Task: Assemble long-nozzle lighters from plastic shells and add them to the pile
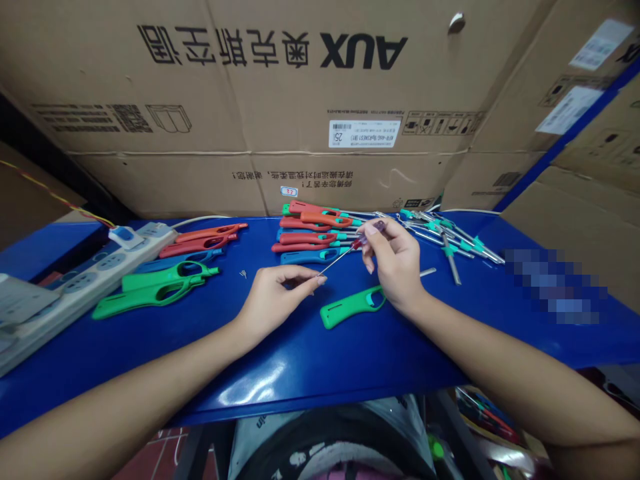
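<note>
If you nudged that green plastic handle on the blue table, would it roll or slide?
Probably slide, not roll: the green handle looks flat and lies on its side. The blue table is glossy, so likely little grip. With its cut-outs and thin plastic, it is probably light yet fairly stiff.

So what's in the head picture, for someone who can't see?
The right hand grips a small screwdriver by its handle while the left hand pinches its tip, above a blue table. A green plastic handle lies beside the right hand; red ones are stacked behind.
</note>
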### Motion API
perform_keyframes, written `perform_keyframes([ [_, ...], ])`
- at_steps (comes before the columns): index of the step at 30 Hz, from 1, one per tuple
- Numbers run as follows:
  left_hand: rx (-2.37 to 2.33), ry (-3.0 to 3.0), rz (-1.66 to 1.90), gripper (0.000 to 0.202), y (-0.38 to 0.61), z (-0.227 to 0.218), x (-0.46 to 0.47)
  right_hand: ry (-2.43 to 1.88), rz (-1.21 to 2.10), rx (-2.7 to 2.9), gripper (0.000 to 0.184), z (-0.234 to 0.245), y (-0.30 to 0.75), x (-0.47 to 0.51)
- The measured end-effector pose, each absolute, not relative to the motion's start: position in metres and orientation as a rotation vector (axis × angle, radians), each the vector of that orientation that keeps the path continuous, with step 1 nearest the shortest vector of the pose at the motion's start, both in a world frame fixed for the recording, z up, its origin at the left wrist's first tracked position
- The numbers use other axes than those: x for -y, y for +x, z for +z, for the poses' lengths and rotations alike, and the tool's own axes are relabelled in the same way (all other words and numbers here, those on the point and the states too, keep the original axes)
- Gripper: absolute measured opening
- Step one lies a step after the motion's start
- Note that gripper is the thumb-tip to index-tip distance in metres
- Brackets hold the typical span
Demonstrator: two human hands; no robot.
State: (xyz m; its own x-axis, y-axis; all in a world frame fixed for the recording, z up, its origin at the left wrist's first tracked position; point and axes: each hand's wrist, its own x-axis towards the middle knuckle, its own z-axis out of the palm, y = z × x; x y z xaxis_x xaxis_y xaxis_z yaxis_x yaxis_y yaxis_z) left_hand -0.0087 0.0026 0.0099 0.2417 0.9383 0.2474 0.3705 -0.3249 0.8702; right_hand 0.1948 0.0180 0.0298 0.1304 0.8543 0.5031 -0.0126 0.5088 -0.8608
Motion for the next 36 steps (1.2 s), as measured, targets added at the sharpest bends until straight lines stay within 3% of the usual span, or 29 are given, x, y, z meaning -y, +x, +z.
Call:
perform_keyframes([
  [24,-1.102,2.020,1.041,0.015,-0.008,0.009,-0.001,-0.747,0.718,1.380,0.028,0.030,0.197,-0.015],
  [32,-1.087,1.816,0.991,0.021,-0.005,0.001,-0.003,-0.783,0.694,1.436,0.027,0.035,0.192,-0.012],
  [36,-0.976,1.905,0.968,0.013,-0.002,-0.001,-0.001,-0.773,0.456,1.512,0.027,0.031,0.194,-0.010],
])
